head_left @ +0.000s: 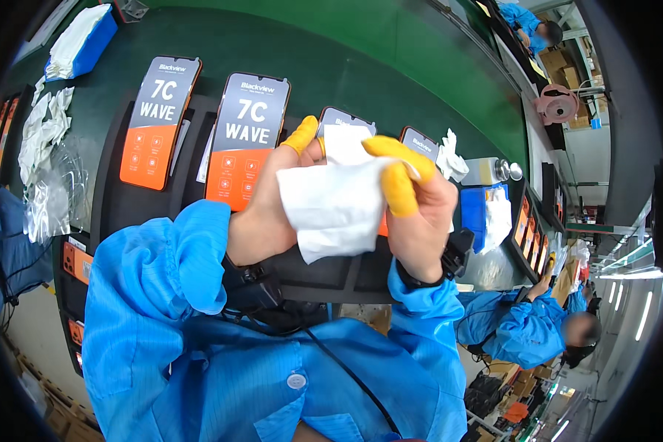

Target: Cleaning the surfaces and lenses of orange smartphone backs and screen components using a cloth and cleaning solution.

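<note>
White wiping cloth (331,210) is held up between the two hands, over the black tray (331,278). At its upper right edge it is pinched by the right hand (423,221) between digits sheathed in yellow finger cots (399,193). From that pinch most of the fabric is spread to the left and toward the wearer, while a smaller flap is raised on the far side. At its left edge the cloth is met by the left hand (267,210), whose fingers are partly hidden behind the fabric; whether they are closed on it cannot be told. No clear long axis is given by the main panel, which is roughly square and loosely creased.

Beneath the grip, the central smartphone (344,116) is mostly screened by the cloth; only its grey top and a sliver of orange are left visible. Its long axis appears to be pointed away from the wearer, and neither hand is clearly nearer to it. Just left of the left hand, a grey-and-orange smartphone (248,140) is overlapped at its lower corner in the view; contact cannot be confirmed. Farther left, the outermost smartphone (160,121) is set well apart from the grip. Beyond the right hand's fingers, the rightmost smartphone (421,141) is partly covered, and to that hand's right a blue box (473,214) is seen.
</note>
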Motion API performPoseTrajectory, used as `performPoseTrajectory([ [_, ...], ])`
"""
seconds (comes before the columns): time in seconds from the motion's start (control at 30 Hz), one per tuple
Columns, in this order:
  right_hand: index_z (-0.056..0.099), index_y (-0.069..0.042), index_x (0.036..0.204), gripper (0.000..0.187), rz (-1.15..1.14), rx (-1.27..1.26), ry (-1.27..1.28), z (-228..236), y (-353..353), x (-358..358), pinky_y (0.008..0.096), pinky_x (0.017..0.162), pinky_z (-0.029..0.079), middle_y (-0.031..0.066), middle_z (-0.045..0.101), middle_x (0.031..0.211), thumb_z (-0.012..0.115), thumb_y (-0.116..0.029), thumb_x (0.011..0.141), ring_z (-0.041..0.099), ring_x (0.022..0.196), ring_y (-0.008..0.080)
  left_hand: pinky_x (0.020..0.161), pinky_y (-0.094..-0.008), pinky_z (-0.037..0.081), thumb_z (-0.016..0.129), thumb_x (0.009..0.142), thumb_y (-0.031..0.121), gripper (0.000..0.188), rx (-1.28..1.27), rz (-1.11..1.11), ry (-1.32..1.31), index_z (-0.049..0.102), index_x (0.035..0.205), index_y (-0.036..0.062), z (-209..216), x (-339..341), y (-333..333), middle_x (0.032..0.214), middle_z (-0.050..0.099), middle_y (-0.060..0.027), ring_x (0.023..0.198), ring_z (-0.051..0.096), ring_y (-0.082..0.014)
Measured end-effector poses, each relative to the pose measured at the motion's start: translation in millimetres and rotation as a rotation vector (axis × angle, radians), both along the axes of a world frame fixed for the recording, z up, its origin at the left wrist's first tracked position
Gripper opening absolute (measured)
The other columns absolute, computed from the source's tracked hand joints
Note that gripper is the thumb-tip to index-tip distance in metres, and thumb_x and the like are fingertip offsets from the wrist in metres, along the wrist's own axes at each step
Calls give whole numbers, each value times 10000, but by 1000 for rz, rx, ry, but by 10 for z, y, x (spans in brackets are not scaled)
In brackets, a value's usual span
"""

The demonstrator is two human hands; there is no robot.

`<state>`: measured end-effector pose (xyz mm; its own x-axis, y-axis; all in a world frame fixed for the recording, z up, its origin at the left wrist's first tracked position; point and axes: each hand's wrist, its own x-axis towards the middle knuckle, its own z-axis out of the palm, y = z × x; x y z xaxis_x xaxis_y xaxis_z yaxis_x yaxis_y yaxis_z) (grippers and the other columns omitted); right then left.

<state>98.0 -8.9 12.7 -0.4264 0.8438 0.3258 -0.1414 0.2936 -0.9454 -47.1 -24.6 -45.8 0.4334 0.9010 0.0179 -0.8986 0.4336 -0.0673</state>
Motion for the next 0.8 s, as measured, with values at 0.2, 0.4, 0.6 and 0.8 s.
performPoseTrajectory([
  [0.2,620,40,1114,234,-229,-12,-54,-187,216,66,260,842,466,87,658,1008,578,-71,911,589,916,115,1032,-404,369,257,986,427,569,-287,139,389,453,1265,-29,295,108,-15,1250,546,-155,1170,524,-282],
  [0.4,625,46,1100,233,-267,-74,-106,-232,282,58,242,823,464,72,657,1005,579,-85,912,586,906,107,1044,-408,360,261,995,390,536,-235,166,429,412,1285,-35,310,70,-40,1265,531,-152,1201,499,-277],
  [0.6,627,36,1099,233,-273,-121,-53,-279,332,118,233,810,463,56,651,991,573,-102,919,581,905,101,1018,-409,396,327,999,328,467,-151,139,635,389,1304,-20,329,82,-54,1278,516,-149,1185,513,-263],
  [0.8,560,9,1166,335,-212,-417,58,-486,487,261,301,831,501,99,612,1100,476,-253,976,598,970,157,980,-426,437,312,1003,331,469,-83,152,557,374,1319,-10,312,11,-10,1266,525,-149,1151,540,-255],
])
